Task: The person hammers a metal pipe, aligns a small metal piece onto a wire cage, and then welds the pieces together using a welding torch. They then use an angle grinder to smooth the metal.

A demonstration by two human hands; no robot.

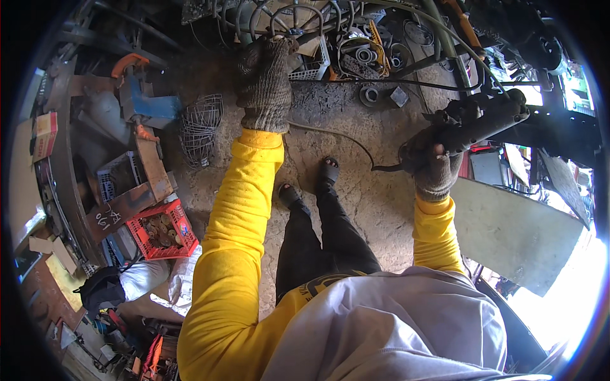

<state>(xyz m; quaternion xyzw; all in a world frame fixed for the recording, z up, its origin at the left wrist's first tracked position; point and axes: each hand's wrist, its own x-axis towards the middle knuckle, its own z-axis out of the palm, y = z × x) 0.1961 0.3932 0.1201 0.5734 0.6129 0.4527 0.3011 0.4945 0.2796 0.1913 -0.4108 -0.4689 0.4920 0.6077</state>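
Note:
My left hand (265, 86), in a dark knit glove, reaches forward to a row of curved metal rods (295, 14) at the far edge. Its fingers look closed there, but what lies in them is hidden. On the right, my right hand (435, 166), gloved too, is closed around a dark cylindrical tool (486, 124) that points up and to the right. A dark cord (384, 168) comes out beside this hand and runs left along the floor. The tool's exact kind is hard to make out against the dark metal behind it.
A wire basket (201, 130) lies on the floor at left. Near it stand a blue and orange clamp-like tool (149, 105) and a red crate (163, 230) of metal pieces. Metal rings (368, 95) and scrap lie ahead. A pale board (515, 232) stands at right.

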